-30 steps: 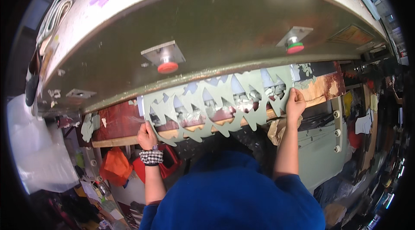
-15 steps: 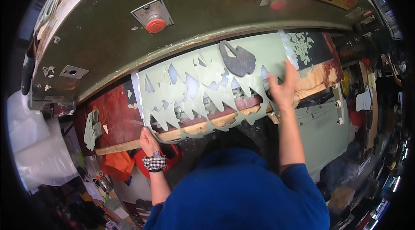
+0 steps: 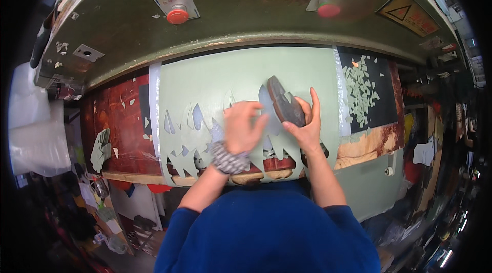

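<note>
A pale green sheet lies across the work surface, its near part cut through with several pointed, curved holes. My right hand grips a dark cutting die by its near right side and holds it tilted over the sheet. A small green scrap shows at the die's notch. Just left of the die, my left hand hovers over the cut part of the sheet. It is somewhat blurred, with fingers apart and nothing visible in them. A checked band circles that wrist.
A green machine beam with red push buttons spans the far side. Many green scraps cover a black pad on the right. Stacked green pieces lie on the red board at left.
My right hand has taken hold of the die and tilted it up from the sheet. My left hand has left the sheet's near left corner for the middle. The sheet's near edge hangs lower.
</note>
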`<state>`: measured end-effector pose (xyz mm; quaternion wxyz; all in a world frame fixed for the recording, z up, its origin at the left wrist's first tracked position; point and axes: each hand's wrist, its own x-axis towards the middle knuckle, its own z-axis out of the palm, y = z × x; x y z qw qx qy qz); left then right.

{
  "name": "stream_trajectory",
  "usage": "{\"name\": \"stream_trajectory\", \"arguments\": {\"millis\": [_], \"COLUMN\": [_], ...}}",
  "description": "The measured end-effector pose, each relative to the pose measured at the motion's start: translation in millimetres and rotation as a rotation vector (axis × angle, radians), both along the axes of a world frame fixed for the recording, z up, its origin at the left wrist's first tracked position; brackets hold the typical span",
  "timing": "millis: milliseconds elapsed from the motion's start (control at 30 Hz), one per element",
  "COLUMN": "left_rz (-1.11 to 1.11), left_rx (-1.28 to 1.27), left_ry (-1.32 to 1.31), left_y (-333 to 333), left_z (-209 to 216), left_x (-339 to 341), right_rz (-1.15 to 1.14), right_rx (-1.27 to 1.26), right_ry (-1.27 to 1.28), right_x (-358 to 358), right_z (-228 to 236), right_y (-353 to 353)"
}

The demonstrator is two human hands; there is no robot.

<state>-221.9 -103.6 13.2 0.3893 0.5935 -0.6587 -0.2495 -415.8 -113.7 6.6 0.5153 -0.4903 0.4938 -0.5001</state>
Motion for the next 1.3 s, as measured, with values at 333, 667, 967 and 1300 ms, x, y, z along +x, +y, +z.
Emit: {"name": "stream_trajectory", "arguments": {"millis": [333,667,967,1300], "left_rz": [0.113,0.323,-0.742,-0.365], "left_rx": [-0.107,0.058,0.314,0.230], "left_ry": [-0.281,-0.562,0.504,0.163], "left_y": [-10.2,-3.6,-49.0,-35.1], "left_z": [-13.6,4.8,-7.8,25.1], "left_x": [-33.9,38.0,-108.4,67.3], "right_rz": [-0.334,-0.716,-0.491,-0.008], "right_rx": [0.221,0.060,-0.123,-0.268], "right_ry": [-1.369,-1.450,-0.384,0.761], "right_x": [-35.5,-118.7,-90.4,-59.5], "right_z": [13.9,38.6,31.6,2.1], "right_y": [0.3,30.8,-11.7,-78.3]}}
